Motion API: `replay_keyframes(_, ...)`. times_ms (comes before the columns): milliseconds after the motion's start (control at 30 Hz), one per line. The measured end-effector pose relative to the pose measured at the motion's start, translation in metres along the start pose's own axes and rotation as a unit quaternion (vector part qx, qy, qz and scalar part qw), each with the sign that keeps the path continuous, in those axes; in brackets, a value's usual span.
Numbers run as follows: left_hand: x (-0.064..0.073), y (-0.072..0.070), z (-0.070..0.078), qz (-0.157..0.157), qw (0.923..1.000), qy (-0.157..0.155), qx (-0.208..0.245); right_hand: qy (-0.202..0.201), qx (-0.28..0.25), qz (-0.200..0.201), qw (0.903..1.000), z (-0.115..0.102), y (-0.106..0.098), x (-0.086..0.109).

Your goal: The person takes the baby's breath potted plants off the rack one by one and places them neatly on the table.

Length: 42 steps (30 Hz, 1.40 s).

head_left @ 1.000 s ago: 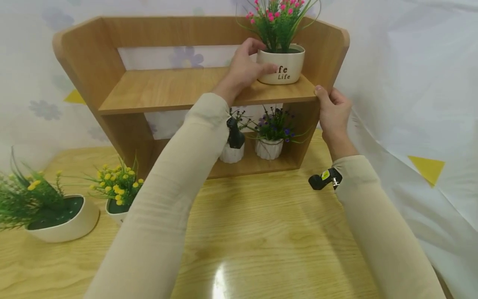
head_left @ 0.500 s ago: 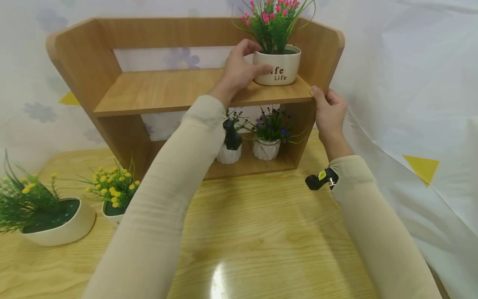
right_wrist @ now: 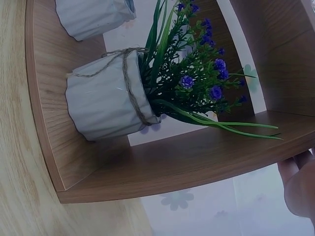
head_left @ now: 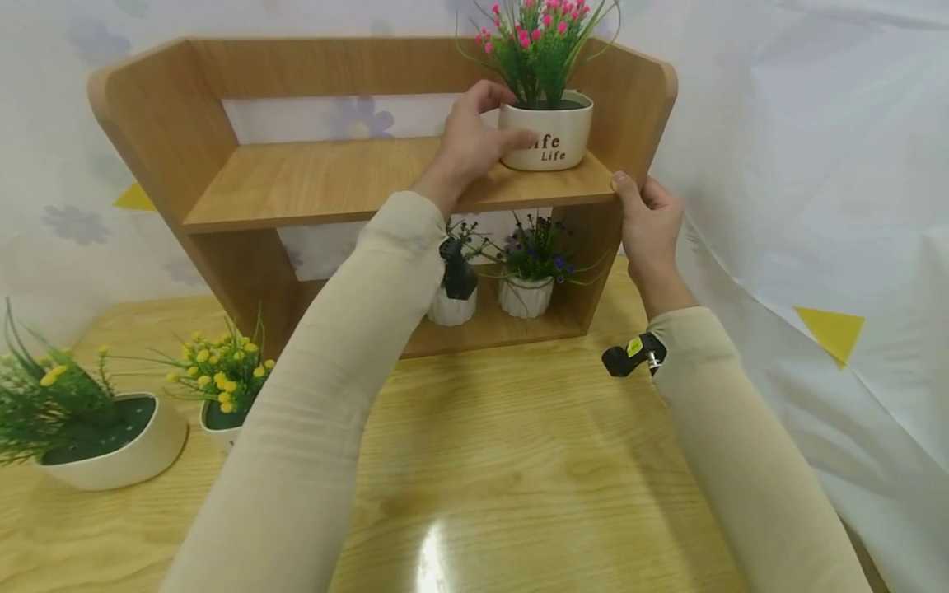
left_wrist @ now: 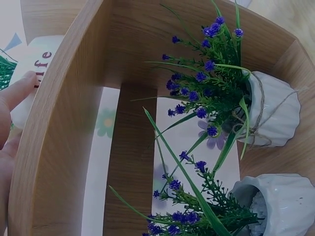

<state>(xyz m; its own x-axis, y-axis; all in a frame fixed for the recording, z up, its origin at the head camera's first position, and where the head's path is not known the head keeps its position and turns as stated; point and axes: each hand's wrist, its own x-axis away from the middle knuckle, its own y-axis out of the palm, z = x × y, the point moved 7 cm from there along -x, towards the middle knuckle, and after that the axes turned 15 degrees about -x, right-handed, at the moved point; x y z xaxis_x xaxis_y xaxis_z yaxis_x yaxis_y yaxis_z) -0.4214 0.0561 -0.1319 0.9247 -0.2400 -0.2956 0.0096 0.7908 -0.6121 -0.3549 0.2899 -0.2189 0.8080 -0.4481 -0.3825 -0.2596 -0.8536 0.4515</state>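
A white oval flowerpot (head_left: 567,136) marked "Life", with pink flowers and green leaves, stands at the right end of the upper shelf. My left hand (head_left: 474,140) grips its left side, thumb on the front and fingers at the rim behind. On the wooden shelf unit (head_left: 296,177), my right hand (head_left: 652,222) holds the right side panel, its thumb at the front corner of the upper board. In the left wrist view, the left thumb (left_wrist: 17,93) lies against the pot's lettering. Only part of the right hand (right_wrist: 300,187) shows in the right wrist view.
Two white fluted pots with purple flowers, one twine-tied pot (head_left: 525,296) and another pot (head_left: 452,309), stand on the lower shelf. Two pots with yellow flowers, an oval pot (head_left: 141,453) and a pot (head_left: 215,428) partly behind the left sleeve, sit on the table (head_left: 474,461) at left.
The whole head view has shifted slightly to the left. Both hands keep their places on the flowerpot and the shelf panel, with no clear movement of the pot.
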Motion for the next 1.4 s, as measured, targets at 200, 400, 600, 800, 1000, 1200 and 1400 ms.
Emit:
replay_keyframes(200, 0.002, 0.0, 0.0, -0.002, 1.0, -0.001, 0.005, 0.002, 0.001, -0.002, 1.0, 0.001, 0.0, -0.001)
replay_keyframes(400, 0.007, -0.003, 0.0, 0.003, 0.9999, 0.003, 0.01, 0.0, -0.002, -0.007, 1.0, 0.003, 0.001, -0.002)
replay_keyframes(600, 0.01, -0.006, -0.001, 0.012, 0.9998, 0.011, 0.014, 0.0, -0.005, -0.008, 1.0, 0.004, 0.001, -0.005)
replay_keyframes(800, 0.016, -0.008, 0.0, 0.024, 0.9991, 0.027, 0.019, 0.006, -0.004, -0.004, 1.0, 0.005, -0.002, -0.009)
replay_keyframes(1000, 0.028, -0.01, -0.002, 0.035, 0.9982, 0.029, 0.039, 0.01, -0.001, -0.008, 0.9999, 0.006, -0.003, -0.011)
replay_keyframes(1200, 0.039, -0.02, 0.001, 0.039, 0.9973, 0.043, 0.044, 0.017, -0.004, -0.004, 0.9998, 0.006, -0.006, -0.015)
replay_keyframes(1400, 0.06, -0.03, 0.007, 0.034, 0.9968, 0.043, 0.057, 0.018, -0.002, 0.001, 0.9998, 0.008, -0.01, -0.018)
